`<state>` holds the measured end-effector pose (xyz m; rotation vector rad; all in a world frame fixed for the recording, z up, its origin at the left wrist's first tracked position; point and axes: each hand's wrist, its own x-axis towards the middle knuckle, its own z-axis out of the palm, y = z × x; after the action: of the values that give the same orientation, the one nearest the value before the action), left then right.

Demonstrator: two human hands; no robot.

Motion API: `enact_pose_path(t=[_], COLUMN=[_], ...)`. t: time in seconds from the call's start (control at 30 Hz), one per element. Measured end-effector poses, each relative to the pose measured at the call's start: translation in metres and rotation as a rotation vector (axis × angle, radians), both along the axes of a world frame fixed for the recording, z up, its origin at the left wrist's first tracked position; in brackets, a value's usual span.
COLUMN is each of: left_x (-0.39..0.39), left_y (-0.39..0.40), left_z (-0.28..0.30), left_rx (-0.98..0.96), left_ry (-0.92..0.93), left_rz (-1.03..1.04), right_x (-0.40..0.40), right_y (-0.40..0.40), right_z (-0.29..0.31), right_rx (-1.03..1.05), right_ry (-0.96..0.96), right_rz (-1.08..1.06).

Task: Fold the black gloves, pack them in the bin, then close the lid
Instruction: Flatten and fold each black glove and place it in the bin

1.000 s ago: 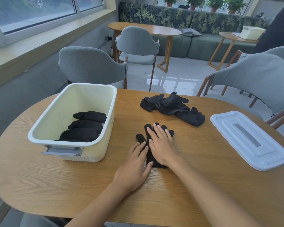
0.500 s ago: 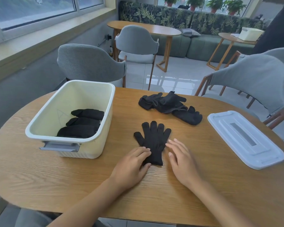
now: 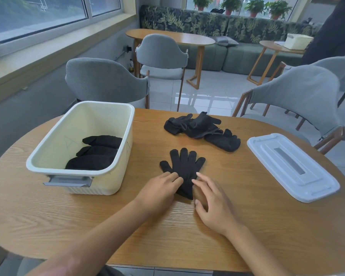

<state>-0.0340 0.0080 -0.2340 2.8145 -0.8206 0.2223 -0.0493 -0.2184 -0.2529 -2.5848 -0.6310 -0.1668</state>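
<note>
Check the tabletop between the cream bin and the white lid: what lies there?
In the head view, between the bin and the lid lie a flat black glove under both hands and, farther back, a loose pile of black gloves.

Gloves point(image 3: 182, 166) black — bin point(image 3: 116, 156) cream — lid point(image 3: 291, 166) white.

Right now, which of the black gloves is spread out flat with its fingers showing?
The flat glove right by both hands, left hand and right hand. The others sit heaped farther back or folded in the bin.

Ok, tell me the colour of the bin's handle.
Grey handle on a cream bin, seen best in the head view.
</note>
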Motion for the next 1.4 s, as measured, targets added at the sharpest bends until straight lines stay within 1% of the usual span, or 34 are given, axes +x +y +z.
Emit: enact_pose_path(t=[0.13, 0.27, 0.37, 0.47, 0.57, 0.67, 0.77, 0.87, 1.0, 1.13, 1.23, 1.3, 1.4], left_x=[-0.007, -0.015, -0.021, -0.024, -0.024, -0.017, -0.008, -0.002, -0.001, 0.001, 0.003, 0.0, -0.005], left_y=[0.001, 0.0, -0.002, -0.004, -0.005, -0.006, -0.008, -0.01, -0.012, -0.012, -0.012, -0.012, -0.009], left_z=[-0.009, -0.014, -0.017, -0.016, -0.013, -0.009, -0.006, -0.008, -0.015, -0.026, -0.036, -0.038, -0.036], left_rx=[-0.151, -0.244, -0.31, -0.384, -0.499, -0.61, -0.667, -0.629, -0.539, -0.462, -0.393, -0.347, -0.298], left_ry=[0.012, 0.003, 0.004, 0.017, 0.086, 0.175, 0.22, 0.162, 0.011, -0.108, -0.178, -0.219, -0.248], left_rz=[0.047, 0.08, 0.118, 0.153, 0.223, 0.311, 0.381, 0.397, 0.38, 0.286, 0.245, 0.214, 0.165], right_x=[-0.003, -0.004, -0.003, -0.001, 0.003, 0.012, 0.023, 0.03, 0.029, 0.029, 0.025, 0.021, 0.014], right_y=[0.007, 0.014, 0.017, 0.021, 0.027, 0.033, 0.038, 0.042, 0.047, 0.048, 0.049, 0.049, 0.049], right_z=[-0.002, -0.006, -0.008, -0.01, -0.009, -0.008, -0.005, -0.003, -0.002, -0.004, -0.007, -0.008, -0.009], right_rx=[0.014, 0.044, 0.011, 0.042, 0.103, 0.172, 0.234, 0.284, 0.378, 0.417, 0.405, 0.399, 0.26], right_ry=[-0.026, -0.054, -0.1, -0.115, -0.091, -0.024, 0.041, 0.098, 0.148, 0.13, 0.073, 0.004, -0.233], right_rz=[0.0, -0.015, -0.005, -0.069, -0.131, -0.201, -0.285, -0.343, -0.37, -0.368, -0.37, -0.387, -0.32])
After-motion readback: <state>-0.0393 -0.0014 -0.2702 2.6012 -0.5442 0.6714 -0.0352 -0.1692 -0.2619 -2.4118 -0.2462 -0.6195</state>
